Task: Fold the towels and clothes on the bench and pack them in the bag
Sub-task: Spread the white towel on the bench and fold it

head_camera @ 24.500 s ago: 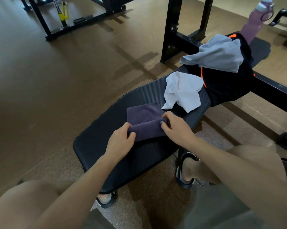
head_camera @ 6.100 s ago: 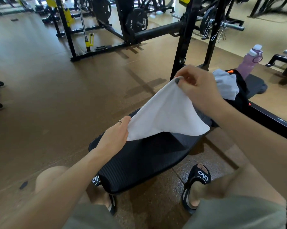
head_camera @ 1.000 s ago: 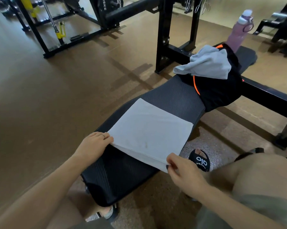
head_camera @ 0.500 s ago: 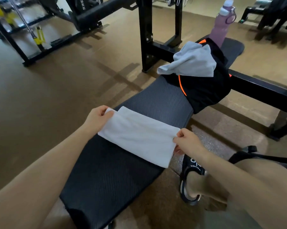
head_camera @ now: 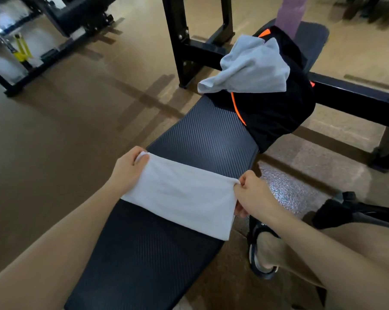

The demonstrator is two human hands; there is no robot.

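1. The white towel [head_camera: 180, 195], folded to a long band, lies across the bench [head_camera: 202, 137], its long axis running from upper left to lower right, crosswise to the bench's length.
2. The left hand [head_camera: 127, 170] pinches the towel's far left corner, fingers curled over the edge at the bench's left side.
3. The right hand [head_camera: 252, 195] pinches the towel's right end, fingers bunching the cloth; that end hangs just past the bench's right edge.
4. The towel's near long edge is straight and lies flat on the pad; the far edge is stretched between the two hands.
5. Bare pad shows on both sides of the towel: a stretch toward the person and another toward the bag [head_camera: 276, 108].
6. The black bag with orange trim sits at the bench's far end, a grey cloth [head_camera: 251, 68] draped on top of it.
7. A purple bottle [head_camera: 289, 14] stands behind the bag, partly cut off by the frame's edge.
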